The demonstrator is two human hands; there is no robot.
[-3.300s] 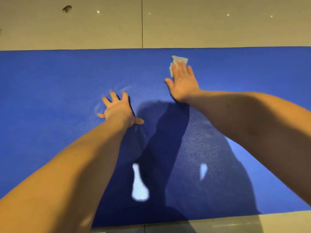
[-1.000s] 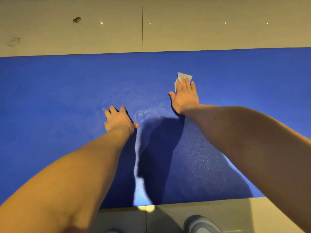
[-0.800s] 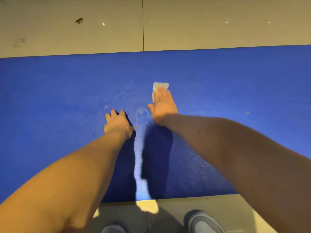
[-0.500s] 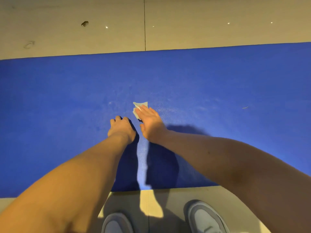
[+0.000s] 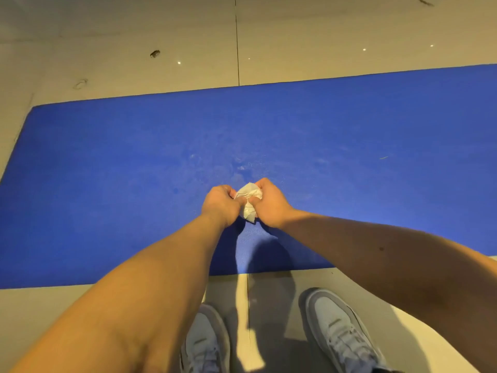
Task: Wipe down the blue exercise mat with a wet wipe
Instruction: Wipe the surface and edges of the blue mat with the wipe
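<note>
Wet wipe (image 5: 249, 196) sits crumpled between my hands, left hand (image 5: 222, 204) and right hand (image 5: 270, 203) both pinching it, close together over the blue exercise mat (image 5: 107, 184). Faint smears mid-mat suggest the middle is wiped; I judge the ends remain. A small speck (image 5: 383, 157) lies rightward on it; my shoes (image 5: 338, 329) stand on the floor (image 5: 295, 36) at its near edge.

The mat (image 5: 107, 184) under the hands is bright blue. The wipe (image 5: 248, 201) between the hands is white. The floor (image 5: 322, 36) past the hands is tan. The shoes (image 5: 336, 329) are light grey.
</note>
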